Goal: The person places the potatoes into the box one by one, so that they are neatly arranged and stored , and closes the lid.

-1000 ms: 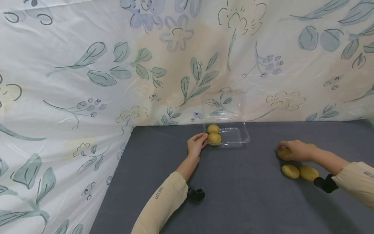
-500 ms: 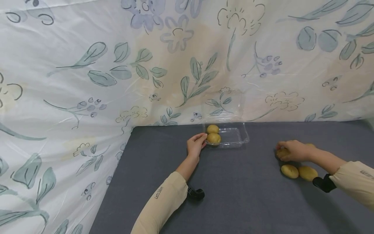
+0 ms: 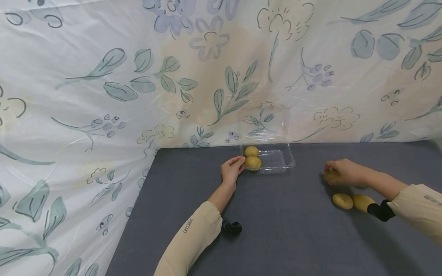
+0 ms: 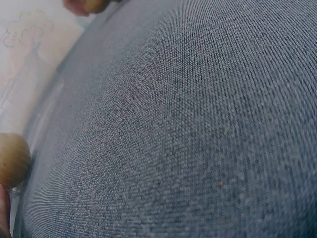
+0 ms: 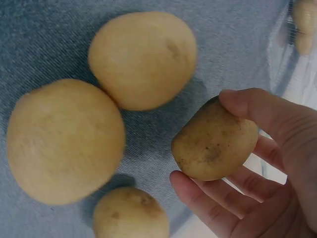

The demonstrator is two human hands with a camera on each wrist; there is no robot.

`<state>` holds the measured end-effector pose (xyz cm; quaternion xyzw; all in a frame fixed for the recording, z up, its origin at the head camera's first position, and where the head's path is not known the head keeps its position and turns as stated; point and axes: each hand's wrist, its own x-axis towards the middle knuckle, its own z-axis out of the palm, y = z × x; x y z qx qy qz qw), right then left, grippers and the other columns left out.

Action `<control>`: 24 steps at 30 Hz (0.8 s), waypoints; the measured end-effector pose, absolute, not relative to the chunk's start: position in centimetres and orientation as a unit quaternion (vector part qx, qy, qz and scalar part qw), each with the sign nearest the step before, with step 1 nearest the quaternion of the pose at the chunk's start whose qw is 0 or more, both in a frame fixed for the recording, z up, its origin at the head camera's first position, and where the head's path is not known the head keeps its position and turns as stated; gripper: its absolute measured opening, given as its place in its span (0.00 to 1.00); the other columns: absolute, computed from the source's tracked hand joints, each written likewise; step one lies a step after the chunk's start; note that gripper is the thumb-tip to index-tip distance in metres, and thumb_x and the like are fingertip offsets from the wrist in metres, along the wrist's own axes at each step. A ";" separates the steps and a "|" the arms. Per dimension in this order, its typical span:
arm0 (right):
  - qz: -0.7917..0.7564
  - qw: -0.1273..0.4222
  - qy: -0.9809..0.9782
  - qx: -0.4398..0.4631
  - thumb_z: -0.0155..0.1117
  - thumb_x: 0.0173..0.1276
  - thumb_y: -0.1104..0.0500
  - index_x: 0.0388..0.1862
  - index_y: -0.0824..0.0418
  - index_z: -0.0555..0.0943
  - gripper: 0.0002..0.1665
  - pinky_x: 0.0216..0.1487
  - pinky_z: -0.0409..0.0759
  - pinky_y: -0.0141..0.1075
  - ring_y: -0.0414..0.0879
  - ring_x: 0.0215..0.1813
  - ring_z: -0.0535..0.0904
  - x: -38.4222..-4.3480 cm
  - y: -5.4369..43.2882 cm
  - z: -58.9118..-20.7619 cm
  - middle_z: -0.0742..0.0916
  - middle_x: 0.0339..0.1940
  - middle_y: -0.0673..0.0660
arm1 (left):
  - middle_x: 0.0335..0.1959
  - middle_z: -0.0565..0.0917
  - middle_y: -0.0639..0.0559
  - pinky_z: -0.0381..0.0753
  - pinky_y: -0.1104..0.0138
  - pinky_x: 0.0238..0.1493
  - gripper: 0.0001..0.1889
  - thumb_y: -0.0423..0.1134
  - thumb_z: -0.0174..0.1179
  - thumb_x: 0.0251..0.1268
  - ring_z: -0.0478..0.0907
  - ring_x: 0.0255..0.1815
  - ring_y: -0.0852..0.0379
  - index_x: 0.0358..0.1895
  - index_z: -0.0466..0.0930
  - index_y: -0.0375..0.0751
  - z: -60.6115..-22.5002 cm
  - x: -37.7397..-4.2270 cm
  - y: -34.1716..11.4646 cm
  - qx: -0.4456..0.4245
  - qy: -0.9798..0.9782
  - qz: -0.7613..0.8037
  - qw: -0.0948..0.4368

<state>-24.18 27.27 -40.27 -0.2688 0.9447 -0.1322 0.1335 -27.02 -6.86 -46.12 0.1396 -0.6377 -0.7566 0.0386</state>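
My right hand [image 3: 347, 172] grips a potato [image 5: 215, 141] between thumb and fingers, seen closely in the right wrist view, just above the dark cloth. At the left end of a clear plastic clamshell box [image 3: 277, 167], my left hand [image 3: 232, 171] pinches the rim. Two potatoes sit inside the box at its left side, a rear potato [image 3: 252, 151] and a front potato [image 3: 253, 163]. The box's lid [image 3: 264, 120] stands raised against the backdrop. In the left wrist view, part of a potato [image 4: 12, 161] and a fingertip show at the left edge.
Below my right hand lie a left potato [image 3: 342, 201] and a right potato [image 3: 362, 202] on the dark cloth [image 3: 283, 226]. A smaller potato [image 5: 131, 215] lies nearby, hidden by the arm in the head view. A floral curtain [image 3: 207, 76] hangs behind.
My right hand has risen slightly with the potato and shifted a little away from the potatoes below it. The left hand and the box stay in place.
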 end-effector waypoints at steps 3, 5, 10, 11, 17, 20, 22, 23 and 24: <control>-0.135 0.126 0.945 -0.270 0.70 0.52 0.61 0.39 0.67 0.76 0.18 0.28 0.75 0.38 0.49 0.34 0.77 -24.3 27.1 -39.9 0.82 0.33 0.57 | 0.33 0.84 0.49 0.83 0.68 0.39 0.11 0.36 0.65 0.56 0.78 0.30 0.63 0.41 0.84 0.34 -46.1 -27.1 -6.9 0.138 -0.638 -0.757 0.038; -0.139 0.121 0.944 -0.274 0.70 0.52 0.61 0.40 0.67 0.76 0.18 0.28 0.75 0.38 0.49 0.34 0.77 -24.3 27.0 -39.8 0.82 0.34 0.56 | 0.34 0.84 0.48 0.83 0.68 0.39 0.11 0.36 0.65 0.56 0.78 0.30 0.63 0.41 0.84 0.34 -46.1 -27.1 -6.8 0.137 -0.638 -0.757 0.038; -0.146 0.101 0.942 -0.283 0.70 0.53 0.61 0.40 0.68 0.76 0.18 0.28 0.74 0.36 0.45 0.33 0.76 -24.6 26.5 -39.6 0.82 0.34 0.55 | 0.35 0.84 0.48 0.83 0.67 0.39 0.11 0.35 0.65 0.56 0.78 0.30 0.63 0.41 0.84 0.33 -46.0 -27.0 -6.8 0.138 -0.638 -0.757 0.039; -0.146 0.094 0.943 -0.285 0.70 0.53 0.61 0.40 0.68 0.76 0.18 0.28 0.74 0.36 0.45 0.33 0.76 -24.7 26.3 -39.5 0.82 0.33 0.54 | 0.35 0.84 0.48 0.83 0.67 0.39 0.11 0.35 0.65 0.56 0.78 0.30 0.63 0.41 0.84 0.33 -46.0 -27.0 -6.8 0.138 -0.637 -0.757 0.039; -0.148 0.046 0.948 -0.280 0.69 0.53 0.62 0.41 0.67 0.77 0.17 0.30 0.74 0.40 0.48 0.34 0.77 -25.1 24.2 -38.2 0.82 0.32 0.56 | 0.36 0.84 0.47 0.83 0.67 0.39 0.12 0.36 0.65 0.56 0.78 0.31 0.62 0.41 0.84 0.33 -45.9 -27.0 -6.8 0.141 -0.637 -0.757 0.038; -0.158 0.037 0.951 -0.265 0.69 0.53 0.62 0.41 0.68 0.76 0.18 0.29 0.74 0.40 0.50 0.34 0.77 -25.2 22.5 -37.2 0.82 0.33 0.60 | 0.35 0.84 0.47 0.83 0.67 0.39 0.12 0.36 0.65 0.56 0.78 0.31 0.62 0.41 0.83 0.33 -46.0 -27.1 -6.8 0.141 -0.638 -0.756 0.038; -0.167 0.034 0.951 -0.259 0.69 0.54 0.62 0.42 0.69 0.76 0.19 0.28 0.74 0.40 0.49 0.33 0.76 -25.3 21.3 -36.5 0.82 0.34 0.61 | 0.35 0.84 0.48 0.83 0.68 0.38 0.12 0.36 0.65 0.56 0.78 0.31 0.63 0.42 0.83 0.33 -46.1 -27.1 -6.8 0.141 -0.638 -0.756 0.038; -0.172 0.034 0.950 -0.257 0.68 0.55 0.62 0.43 0.69 0.76 0.19 0.27 0.73 0.39 0.49 0.32 0.76 -25.3 20.6 -36.3 0.82 0.34 0.62 | 0.35 0.84 0.48 0.83 0.68 0.38 0.12 0.36 0.65 0.56 0.78 0.31 0.63 0.42 0.83 0.32 -46.1 -27.2 -6.8 0.141 -0.638 -0.756 0.038; -0.177 0.033 0.950 -0.257 0.68 0.55 0.62 0.44 0.70 0.75 0.20 0.26 0.72 0.38 0.48 0.31 0.75 -25.4 20.1 -36.1 0.82 0.34 0.62 | 0.35 0.84 0.48 0.83 0.68 0.38 0.12 0.35 0.65 0.56 0.78 0.30 0.63 0.42 0.83 0.32 -46.0 -27.1 -6.8 0.142 -0.637 -0.757 0.037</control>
